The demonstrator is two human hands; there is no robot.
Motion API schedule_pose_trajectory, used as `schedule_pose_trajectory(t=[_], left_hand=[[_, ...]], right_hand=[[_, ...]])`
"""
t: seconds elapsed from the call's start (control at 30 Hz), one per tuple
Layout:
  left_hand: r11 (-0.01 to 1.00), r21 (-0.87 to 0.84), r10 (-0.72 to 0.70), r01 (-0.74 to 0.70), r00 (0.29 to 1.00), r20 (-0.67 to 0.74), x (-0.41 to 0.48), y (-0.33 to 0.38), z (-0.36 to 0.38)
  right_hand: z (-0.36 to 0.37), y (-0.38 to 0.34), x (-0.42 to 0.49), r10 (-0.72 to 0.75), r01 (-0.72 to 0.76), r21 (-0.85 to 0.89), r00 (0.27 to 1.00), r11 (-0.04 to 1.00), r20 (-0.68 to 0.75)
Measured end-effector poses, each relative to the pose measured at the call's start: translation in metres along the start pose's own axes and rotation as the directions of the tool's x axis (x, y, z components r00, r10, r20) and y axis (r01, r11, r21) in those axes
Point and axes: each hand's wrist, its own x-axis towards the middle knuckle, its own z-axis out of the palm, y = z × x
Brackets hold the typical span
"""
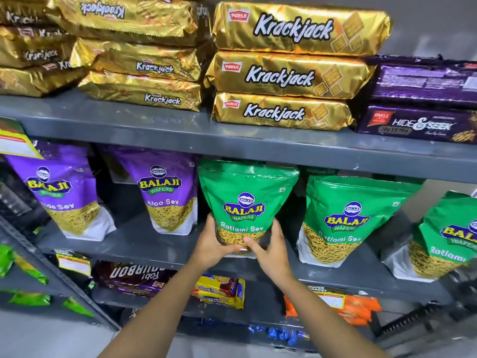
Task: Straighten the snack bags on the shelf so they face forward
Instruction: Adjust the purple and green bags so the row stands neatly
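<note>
While upright, the green Ratlami Sev bag (pixel 245 202) sits between both hands' fingers (pixel 251 245).

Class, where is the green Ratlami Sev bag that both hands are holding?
In the head view, the held Ratlami Sev bag stands mid-frame on the middle shelf, between a purple Aloo Sev bag and another green Ratlami Sev bag.

On the top shelf (pixel 154 125), gold packs (pixel 291 73) read "PARLE Krackjack"; at its right end a purple pack (pixel 418 124) reads "PARLE HIDE & SEEK". On the middle shelf, purple bags (pixel 165 192) read "BALAJI WAFERS Aloo Sev", green bags (pixel 346 218) "BALAJI WAFERS Ratlami Sev". Below, a brown pack (pixel 134 276) shows "BOURBON" upside down.
</note>
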Motion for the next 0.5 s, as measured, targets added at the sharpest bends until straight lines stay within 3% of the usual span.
schedule_pose_trajectory(t=[0.07, 0.17, 0.23, 0.3, 0.37, 0.43, 0.5], left_hand=[[1.0, 0.021, 0.006, -0.006, 0.999, -0.031, -0.011, -0.007, -0.002], [0.998, 0.057, 0.051, -0.037, 0.963, -0.265, -0.038, -0.016, -0.019], [0.991, 0.112, 0.117, -0.074, 0.886, -0.449, -0.048, -0.019, -0.041], [0.988, 0.151, 0.114, -0.032, 0.814, -0.57, -0.038, -0.029, -0.07], [0.984, 0.177, 0.089, 0.009, 0.84, -0.535, -0.014, -0.045, -0.103], [0.995, 0.099, 0.02, 0.018, 0.927, -0.374, 0.011, -0.053, -0.134], [0.999, -0.046, 0.014, -0.024, 0.977, -0.214, 0.035, -0.056, -0.158]], right_hand=[[0.002, 0.002, -0.011, 0.0, 0.006, 0.068, 0.996, 0.998, -0.091], [0.011, -0.002, -0.047, -0.1, 0.136, 0.102, 0.95, 0.985, -0.294], [0.027, -0.017, -0.066, -0.26, 0.279, 0.027, 0.921, 0.96, -0.29], [0.056, -0.036, -0.07, -0.363, 0.367, -0.017, 0.91, 0.93, -0.199], [0.092, -0.06, -0.054, -0.363, 0.362, -0.033, 0.928, 0.932, -0.083], [0.13, -0.083, -0.027, -0.288, 0.287, -0.067, 0.958, 0.956, 0.003], [0.158, -0.098, 0.001, -0.178, 0.178, -0.035, 0.984, 0.983, -0.005]])
